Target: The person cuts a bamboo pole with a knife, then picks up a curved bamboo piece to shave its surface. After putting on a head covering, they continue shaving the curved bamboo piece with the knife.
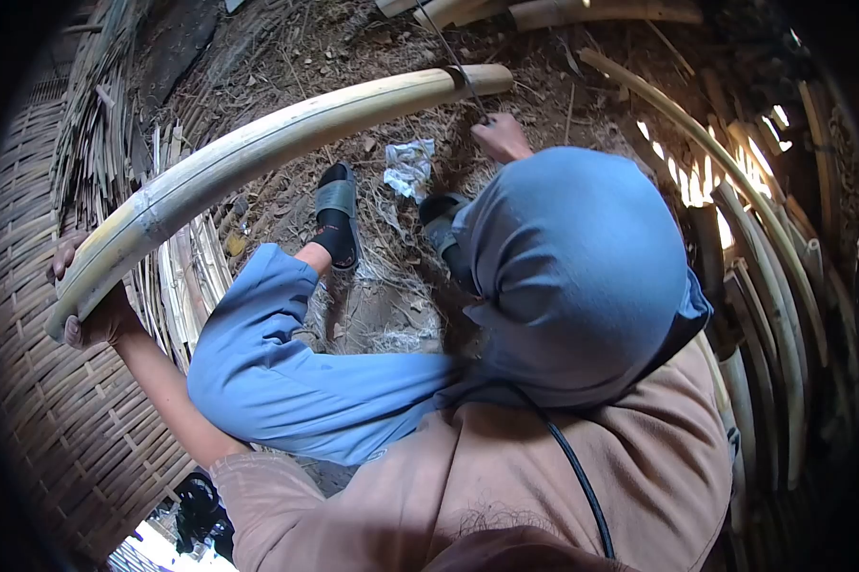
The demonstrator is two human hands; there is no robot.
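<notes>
A thick, pale bamboo pole (pixel 286 132) slants across the view from lower left to upper right. My left hand (pixel 98 310) wraps around its lower-left end, with fingers and thumb on either side. Close to the far end, a thin dark tool, probably a saw (pixel 441 36), crosses the pole edge-on where there is a dark band. My right hand (pixel 502 137) is closed in a fist at the tool's near end, just beyond my right knee; the handle is mostly hidden.
A woven bamboo mat (pixel 58 410) covers the left side, beside a bundle of split strips (pixel 186 276). Crumpled white plastic (pixel 409 169) lies between my sandalled feet. Bamboo poles (pixel 777 315) lean at the right, and more cut lengths (pixel 601 11) lie at the top.
</notes>
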